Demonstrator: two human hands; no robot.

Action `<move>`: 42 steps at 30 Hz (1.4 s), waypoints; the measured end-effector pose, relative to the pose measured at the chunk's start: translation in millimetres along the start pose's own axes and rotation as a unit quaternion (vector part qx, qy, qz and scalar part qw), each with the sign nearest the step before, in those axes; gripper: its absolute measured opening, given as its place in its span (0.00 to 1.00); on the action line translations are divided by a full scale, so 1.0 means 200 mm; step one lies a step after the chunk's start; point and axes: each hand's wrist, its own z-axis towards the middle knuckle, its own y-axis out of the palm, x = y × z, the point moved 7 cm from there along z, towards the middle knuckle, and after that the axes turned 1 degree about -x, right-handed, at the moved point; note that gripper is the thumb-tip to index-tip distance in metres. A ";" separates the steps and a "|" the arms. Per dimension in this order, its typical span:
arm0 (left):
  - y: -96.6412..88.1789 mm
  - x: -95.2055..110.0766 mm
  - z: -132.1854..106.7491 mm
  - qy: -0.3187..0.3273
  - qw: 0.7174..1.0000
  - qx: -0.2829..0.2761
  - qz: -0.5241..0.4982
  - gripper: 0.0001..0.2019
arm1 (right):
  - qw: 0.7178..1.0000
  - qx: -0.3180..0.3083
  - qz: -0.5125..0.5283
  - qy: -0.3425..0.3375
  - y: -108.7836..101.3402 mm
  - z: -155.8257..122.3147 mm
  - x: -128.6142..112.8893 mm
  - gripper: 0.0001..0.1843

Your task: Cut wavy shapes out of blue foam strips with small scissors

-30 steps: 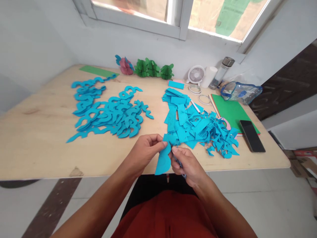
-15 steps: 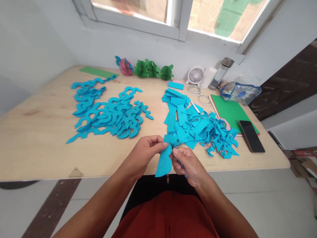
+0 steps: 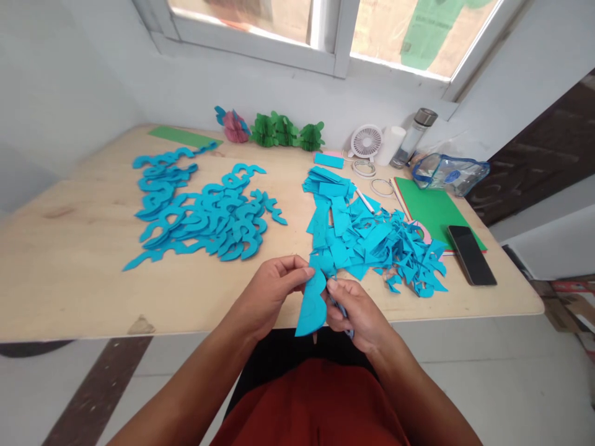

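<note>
My left hand (image 3: 281, 288) pinches a folded piece of blue paper (image 3: 310, 305) by its left edge, above the table's front edge. The paper's right side has a scalloped, wavy outline, and a faint curved line shows on its face. In my right hand (image 3: 356, 310) is a pair of scissors (image 3: 343, 308), closed in by my fingers. Only part of the handle shows; the blades are mostly hidden by the hand and the paper. Just beyond lies a heap of blue paper scraps (image 3: 372, 238). To the left spreads a pile of wavy blue paper cut-outs (image 3: 214, 214).
Green paper ornaments (image 3: 283, 130) and a pink one (image 3: 236, 126) stand along the wall. A small white fan (image 3: 367, 142), tape rolls (image 3: 363, 168), a bottle (image 3: 415, 137) and a clear pouch (image 3: 450, 173) are at the back right. A phone (image 3: 471, 254) lies on green paper (image 3: 434, 210).
The blue paper has shifted slightly right and turned more upright. My right hand has moved slightly, and more of the scissors' handle shows. Both hands keep their hold.
</note>
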 end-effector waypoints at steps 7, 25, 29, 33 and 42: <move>-0.01 -0.01 -0.01 0.003 0.999 0.032 -0.025 0.10 | 1.000 0.011 0.007 -0.004 0.00 0.00 0.00 0.23; 0.01 0.04 -0.04 0.057 0.997 0.056 0.021 0.09 | 0.997 0.011 0.071 -0.022 0.00 0.02 0.01 0.23; 0.03 0.05 -0.04 0.053 0.997 0.054 0.036 0.08 | 0.997 0.005 0.079 -0.017 0.00 0.02 0.01 0.23; 0.04 0.05 -0.04 0.050 0.997 0.043 0.045 0.08 | 0.995 -0.012 0.092 -0.021 0.01 0.02 0.01 0.21; 0.03 0.03 -0.04 0.052 0.996 0.045 0.051 0.09 | 0.995 -0.001 0.102 -0.016 0.01 0.03 0.01 0.23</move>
